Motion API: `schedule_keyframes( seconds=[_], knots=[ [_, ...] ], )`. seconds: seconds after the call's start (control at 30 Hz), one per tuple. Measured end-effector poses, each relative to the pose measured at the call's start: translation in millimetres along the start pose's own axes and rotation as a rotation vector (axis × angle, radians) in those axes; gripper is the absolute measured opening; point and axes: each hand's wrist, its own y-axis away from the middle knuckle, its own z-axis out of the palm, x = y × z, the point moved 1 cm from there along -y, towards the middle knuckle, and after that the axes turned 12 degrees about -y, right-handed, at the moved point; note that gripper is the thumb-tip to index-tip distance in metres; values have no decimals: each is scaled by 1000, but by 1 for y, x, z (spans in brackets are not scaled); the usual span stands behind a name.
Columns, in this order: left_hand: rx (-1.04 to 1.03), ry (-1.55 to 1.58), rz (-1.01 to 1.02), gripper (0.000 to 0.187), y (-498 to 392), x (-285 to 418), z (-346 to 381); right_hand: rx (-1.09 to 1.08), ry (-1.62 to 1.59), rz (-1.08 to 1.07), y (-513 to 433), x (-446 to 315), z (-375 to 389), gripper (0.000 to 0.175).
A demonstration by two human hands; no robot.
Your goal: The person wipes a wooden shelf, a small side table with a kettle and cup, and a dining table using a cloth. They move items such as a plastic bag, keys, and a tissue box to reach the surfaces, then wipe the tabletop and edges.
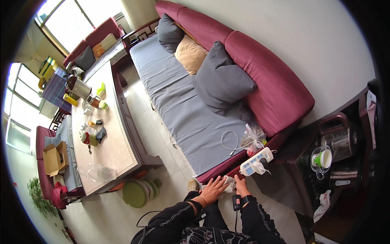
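Note:
My left hand (213, 191) lies flat with its fingers spread over a crumpled whitish cloth (229, 184), against the dark red wooden end of the sofa (218, 180). Beside it, my right hand (241, 185) rests at the same sofa end, close to the cloth's right side; whether it grips anything cannot be told. Just above my right hand, a white power strip (256, 161) with plugs in it lies along the sofa's end. A white cable (230, 131) loops over the grey seat cover (182, 122), next to a clear plastic bag (253, 135) of small things.
At right, a dark side table holds a glass kettle (338, 141), a green and white cup (322, 159) and a white cloth (322, 206). A long coffee table (106, 146) with jars and bottles stands at left, a green bin (137, 193) by its end. Cushions (222, 80) lean on the backrest.

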Motion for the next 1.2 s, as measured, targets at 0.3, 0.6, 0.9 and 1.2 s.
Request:
schedule_keyframes(
  seconds=[0.3,0.6,0.9,1.2],
  knots=[
    [-185,147,18,71,102,-73,9,-38,-336,175,-4,3,0,51],
    [-220,592,-841,38,208,-269,20,249,105,-60,43,10,33,65],
    [521,593,-1475,46,294,-379,17,85,819,332,35,-25,58,80],
    [321,593,-1812,73,297,-402,52,35,871,399,44,-46,49,42]
  ],
)
